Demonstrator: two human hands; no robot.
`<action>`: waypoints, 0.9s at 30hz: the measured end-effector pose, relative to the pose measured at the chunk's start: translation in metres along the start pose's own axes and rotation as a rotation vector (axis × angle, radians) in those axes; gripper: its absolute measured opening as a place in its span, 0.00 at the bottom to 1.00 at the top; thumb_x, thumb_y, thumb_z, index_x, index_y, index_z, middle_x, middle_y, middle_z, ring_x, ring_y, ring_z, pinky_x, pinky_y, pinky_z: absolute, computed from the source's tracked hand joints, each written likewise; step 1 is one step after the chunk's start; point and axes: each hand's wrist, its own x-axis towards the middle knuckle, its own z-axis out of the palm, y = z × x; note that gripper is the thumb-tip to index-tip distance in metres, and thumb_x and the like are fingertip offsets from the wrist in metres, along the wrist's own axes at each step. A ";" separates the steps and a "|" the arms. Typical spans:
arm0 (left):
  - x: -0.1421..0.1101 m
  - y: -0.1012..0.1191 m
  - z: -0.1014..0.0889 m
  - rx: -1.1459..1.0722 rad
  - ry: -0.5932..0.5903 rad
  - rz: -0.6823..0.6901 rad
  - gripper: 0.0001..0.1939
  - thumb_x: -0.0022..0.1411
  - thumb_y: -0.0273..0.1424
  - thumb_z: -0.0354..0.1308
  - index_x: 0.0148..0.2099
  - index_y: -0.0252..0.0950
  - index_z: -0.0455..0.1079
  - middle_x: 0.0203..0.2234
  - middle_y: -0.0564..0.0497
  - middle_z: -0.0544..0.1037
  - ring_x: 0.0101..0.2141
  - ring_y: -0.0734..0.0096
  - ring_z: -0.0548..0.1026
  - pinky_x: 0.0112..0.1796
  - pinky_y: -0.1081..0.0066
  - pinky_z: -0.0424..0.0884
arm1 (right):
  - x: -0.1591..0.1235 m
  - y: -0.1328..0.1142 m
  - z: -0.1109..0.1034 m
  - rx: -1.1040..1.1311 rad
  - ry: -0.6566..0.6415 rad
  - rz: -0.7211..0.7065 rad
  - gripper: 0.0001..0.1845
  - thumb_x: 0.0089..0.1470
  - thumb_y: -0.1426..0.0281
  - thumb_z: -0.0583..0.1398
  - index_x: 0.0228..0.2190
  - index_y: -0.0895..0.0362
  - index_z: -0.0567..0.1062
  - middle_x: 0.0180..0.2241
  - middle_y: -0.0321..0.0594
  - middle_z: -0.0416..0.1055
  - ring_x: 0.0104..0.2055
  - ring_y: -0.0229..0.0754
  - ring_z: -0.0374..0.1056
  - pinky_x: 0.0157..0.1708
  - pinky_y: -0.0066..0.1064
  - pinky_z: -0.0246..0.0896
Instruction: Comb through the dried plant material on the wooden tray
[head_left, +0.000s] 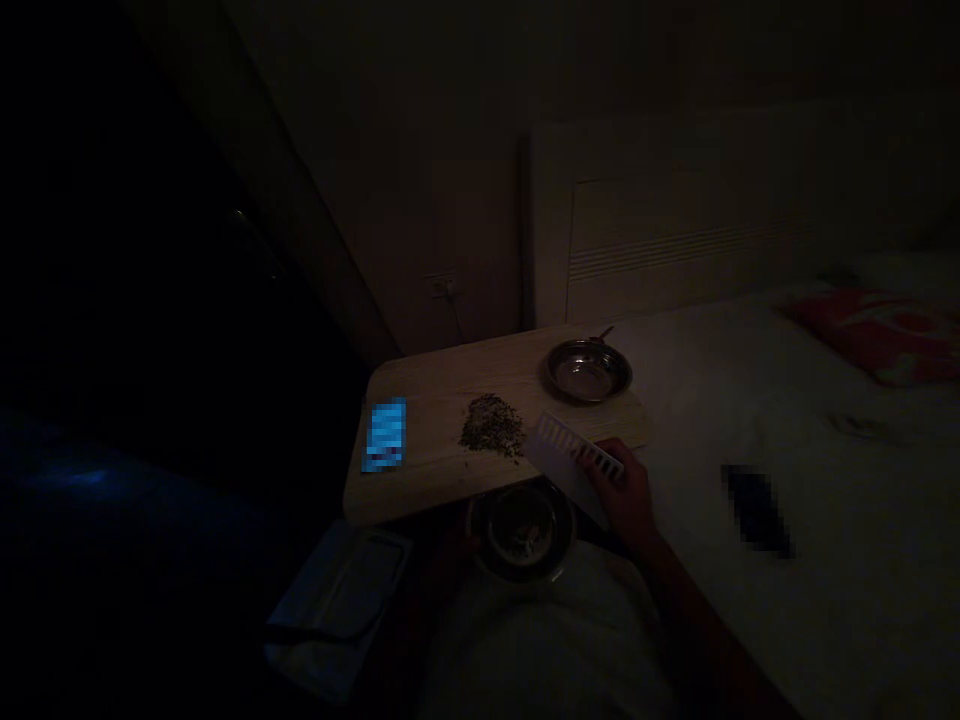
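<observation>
The room is very dark. My right hand (619,490) is closed around a flat white piece with a row of slots along one edge (566,465). Its far end lies by a pile of small dark bits, seed-like (491,425), on the small wooden table (435,375). Below the table's near edge, over my lap, is a metal bowl (564,555) with some pale bits inside. At its left rim my left hand (463,545) grips it, mostly lost in shadow.
Another shiny metal bowl (589,372) stands at the table's back right, a thin object (604,333) behind it. A lit phone screen (385,435) lies at the left. A bed (697,400) with a red item (885,335) adjoins the right; a pale bag (337,600) sits lower left.
</observation>
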 end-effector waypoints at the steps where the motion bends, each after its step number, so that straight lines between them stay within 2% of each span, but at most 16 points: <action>1: 0.000 0.000 0.000 0.003 0.000 -0.004 0.32 0.55 0.39 0.68 0.62 0.46 0.70 0.65 0.50 0.65 0.69 0.47 0.48 0.67 0.50 0.39 | 0.000 0.000 0.000 0.000 -0.004 0.003 0.12 0.56 0.59 0.63 0.30 0.54 0.71 0.24 0.32 0.67 0.25 0.37 0.60 0.25 0.27 0.56; 6: 0.001 -0.009 -0.004 -0.059 -0.035 -0.029 0.34 0.57 0.40 0.66 0.65 0.45 0.65 0.67 0.48 0.63 0.68 0.46 0.53 0.66 0.49 0.48 | 0.000 0.001 -0.001 0.048 -0.003 0.017 0.12 0.55 0.59 0.64 0.31 0.54 0.71 0.25 0.32 0.67 0.27 0.37 0.61 0.26 0.27 0.56; 10: 0.002 -0.013 -0.006 0.000 -0.005 -0.004 0.33 0.57 0.39 0.66 0.64 0.45 0.66 0.67 0.49 0.62 0.69 0.47 0.49 0.67 0.51 0.43 | 0.000 0.001 -0.004 0.059 -0.002 0.043 0.13 0.54 0.58 0.64 0.30 0.54 0.70 0.24 0.31 0.66 0.26 0.37 0.60 0.25 0.27 0.55; 14: 0.002 -0.013 -0.006 -0.044 -0.023 -0.027 0.34 0.57 0.39 0.66 0.65 0.46 0.65 0.67 0.48 0.62 0.68 0.46 0.52 0.66 0.48 0.47 | -0.001 0.002 -0.006 0.040 -0.003 0.046 0.14 0.53 0.58 0.65 0.30 0.54 0.70 0.24 0.32 0.67 0.25 0.37 0.60 0.24 0.27 0.56; 18: 0.001 -0.008 -0.003 -0.054 -0.021 -0.009 0.32 0.57 0.38 0.66 0.63 0.45 0.68 0.66 0.48 0.63 0.68 0.47 0.52 0.66 0.50 0.45 | -0.001 0.004 -0.008 0.010 -0.014 0.030 0.14 0.54 0.58 0.64 0.30 0.54 0.70 0.24 0.32 0.66 0.25 0.37 0.59 0.24 0.26 0.55; 22: 0.000 -0.002 0.001 -0.074 -0.013 -0.041 0.33 0.55 0.38 0.68 0.62 0.47 0.69 0.66 0.49 0.65 0.68 0.46 0.52 0.66 0.49 0.44 | 0.001 0.004 -0.008 0.017 0.036 0.032 0.14 0.54 0.57 0.64 0.30 0.54 0.70 0.24 0.33 0.67 0.26 0.38 0.61 0.24 0.27 0.56; 27: 0.002 -0.015 -0.006 -0.095 -0.004 -0.063 0.34 0.55 0.39 0.68 0.63 0.46 0.67 0.65 0.48 0.65 0.68 0.45 0.51 0.66 0.47 0.43 | 0.003 0.004 -0.005 0.023 0.040 0.024 0.13 0.55 0.58 0.63 0.30 0.54 0.70 0.25 0.33 0.68 0.26 0.37 0.61 0.26 0.27 0.56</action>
